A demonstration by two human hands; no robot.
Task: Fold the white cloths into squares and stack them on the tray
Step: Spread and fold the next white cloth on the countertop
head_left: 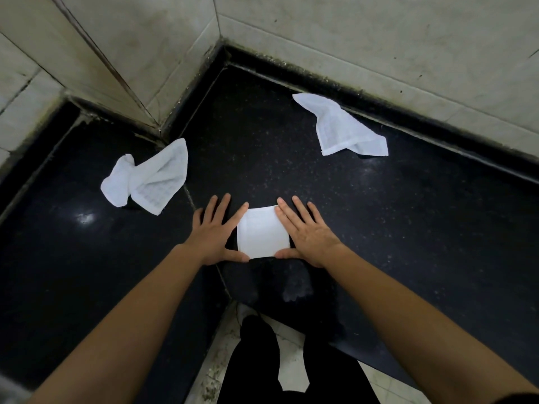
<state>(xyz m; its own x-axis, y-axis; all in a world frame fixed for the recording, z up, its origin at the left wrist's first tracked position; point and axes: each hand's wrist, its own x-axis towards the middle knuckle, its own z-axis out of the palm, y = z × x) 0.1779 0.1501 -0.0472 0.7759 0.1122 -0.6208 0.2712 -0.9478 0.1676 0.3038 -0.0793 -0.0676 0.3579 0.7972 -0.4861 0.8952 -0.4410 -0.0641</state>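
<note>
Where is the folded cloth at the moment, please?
In the head view, the folded cloth lies near the middle of the black counter, between the left hand and the right hand, both touching its sides.

We record the counter (408,228) as black speckled stone, polished and glossy, with glare at 8 o'clock. The folded cloth (263,233) at centre is white woven fabric, matt. The loose cloth (151,179) at 10 o'clock and the second loose cloth (344,129) at 1 o'clock show a grid weave. The wall tiles (350,39) at 12 o'clock look pale, dull and stained.
</note>
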